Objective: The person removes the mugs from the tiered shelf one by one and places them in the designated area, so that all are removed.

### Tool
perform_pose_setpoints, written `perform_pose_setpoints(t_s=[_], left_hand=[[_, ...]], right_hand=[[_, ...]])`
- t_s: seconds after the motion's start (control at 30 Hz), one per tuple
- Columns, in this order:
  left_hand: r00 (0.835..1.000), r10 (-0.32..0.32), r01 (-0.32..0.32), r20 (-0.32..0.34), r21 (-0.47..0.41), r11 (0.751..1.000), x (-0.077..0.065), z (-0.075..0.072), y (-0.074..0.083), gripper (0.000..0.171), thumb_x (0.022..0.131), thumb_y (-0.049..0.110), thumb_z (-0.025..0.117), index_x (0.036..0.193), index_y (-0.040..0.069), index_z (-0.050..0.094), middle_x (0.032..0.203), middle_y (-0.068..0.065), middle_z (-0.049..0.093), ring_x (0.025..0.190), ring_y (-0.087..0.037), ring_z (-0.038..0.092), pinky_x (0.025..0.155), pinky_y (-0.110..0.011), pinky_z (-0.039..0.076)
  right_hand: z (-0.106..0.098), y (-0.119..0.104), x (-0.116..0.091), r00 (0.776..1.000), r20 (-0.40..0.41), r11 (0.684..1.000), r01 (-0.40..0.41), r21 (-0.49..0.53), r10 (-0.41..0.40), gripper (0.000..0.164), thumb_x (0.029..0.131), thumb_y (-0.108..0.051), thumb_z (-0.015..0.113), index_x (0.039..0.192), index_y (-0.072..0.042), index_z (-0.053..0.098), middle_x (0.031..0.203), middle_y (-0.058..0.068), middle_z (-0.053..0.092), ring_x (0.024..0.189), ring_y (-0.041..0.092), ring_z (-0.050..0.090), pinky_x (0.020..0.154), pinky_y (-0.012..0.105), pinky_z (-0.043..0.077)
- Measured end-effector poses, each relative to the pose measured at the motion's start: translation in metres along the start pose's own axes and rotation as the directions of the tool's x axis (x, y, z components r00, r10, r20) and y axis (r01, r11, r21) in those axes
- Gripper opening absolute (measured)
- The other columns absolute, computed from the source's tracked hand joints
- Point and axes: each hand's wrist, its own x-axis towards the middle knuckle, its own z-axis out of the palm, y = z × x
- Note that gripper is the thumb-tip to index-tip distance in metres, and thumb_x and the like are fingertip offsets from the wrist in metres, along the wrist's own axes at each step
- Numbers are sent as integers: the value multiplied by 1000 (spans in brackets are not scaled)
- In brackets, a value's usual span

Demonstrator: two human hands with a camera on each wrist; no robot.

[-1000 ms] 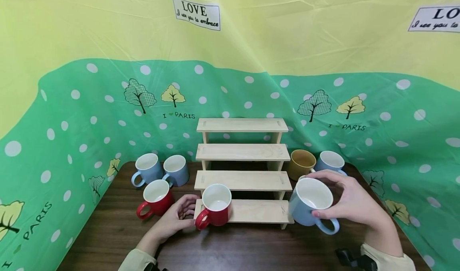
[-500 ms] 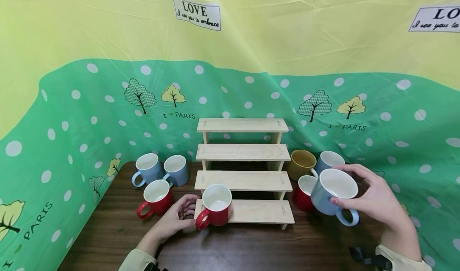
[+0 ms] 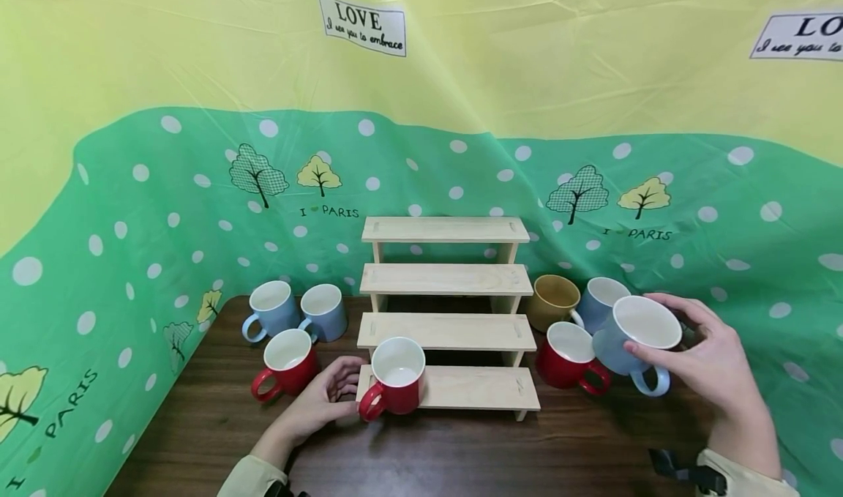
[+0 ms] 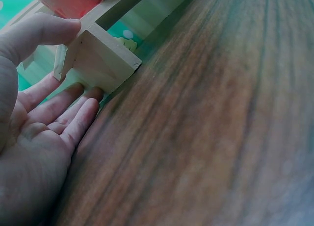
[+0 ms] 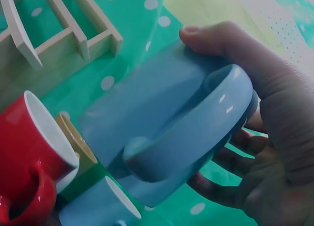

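My right hand (image 3: 711, 358) grips a light blue mug (image 3: 611, 345) by its rim and side, thumb in front. The mug hangs upright, its handle pointing toward me, beside a red mug (image 3: 560, 369) on the table. In the right wrist view the blue mug (image 5: 152, 103) lies between thumb and fingers. My left hand (image 3: 321, 403) holds the left end of the wooden stepped shelf's lowest step (image 3: 474, 389). In the left wrist view its thumb lies against the step's top edge and the fingers are below. Another red mug (image 3: 403, 394) stands on that step, next to my hand.
Left of the shelf stand a red mug (image 3: 299, 369) and two blue mugs, one at the back (image 3: 276, 318), one nearer the shelf (image 3: 326, 321). To its right are a mustard mug (image 3: 549, 310) and a blue mug (image 3: 589, 310). A printed cloth (image 3: 428, 167) hangs behind the dark wooden table (image 3: 461, 453).
My right hand has carried the blue mug rightward and slightly back, uncovering the red mug right of the shelf. The left hand and the mug on the step have stayed put.
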Motion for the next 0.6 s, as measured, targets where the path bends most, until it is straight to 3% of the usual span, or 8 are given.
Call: perform_pose_setpoints(t_s=[0.13,0.27,0.37,0.5,0.6], left_hand=[[1000,11,-11,3,1,1000,-1,1,2,71,95,8,79,155,-1,43,151,-20,59,132,-30,61,109,-27,52],[1000,18,-18,7,-7,1000,-2,2,3,71,95,6,79,155,-2,42,152,-20,59,134,-33,60,110,-26,52],[1000,16,-16,7,-7,1000,-2,1,3,72,95,6,79,156,-3,42,152,-21,58,134,-34,59,110,-26,51],[1000,6,-6,2,-1,1000,-1,0,0,72,95,7,80,156,-2,43,152,-22,58,133,-33,60,109,-26,52],[1000,-3,3,1,1,1000,0,-1,-2,72,95,8,80,156,0,43,152,-21,59,133,-31,60,109,-25,52]], right_hand=[[-3,8,1,996,-44,995,-79,-60,76,79,75,-18,104,146,-16,67,123,-28,55,102,-5,53,75,10,42],[-7,17,1,992,-39,981,-126,-145,122,80,77,-30,103,146,-15,66,123,-24,51,102,-9,47,74,14,40],[-10,26,2,989,-8,971,-143,-193,145,82,79,-35,102,147,-12,64,131,-9,54,102,-8,44,73,20,40],[-9,37,3,978,56,958,-186,-218,202,86,83,-40,98,152,-8,58,147,19,52,109,8,44,79,36,41],[-5,46,2,969,88,957,-212,-198,233,87,85,-40,97,154,-6,55,149,23,50,111,18,44,80,43,41]])
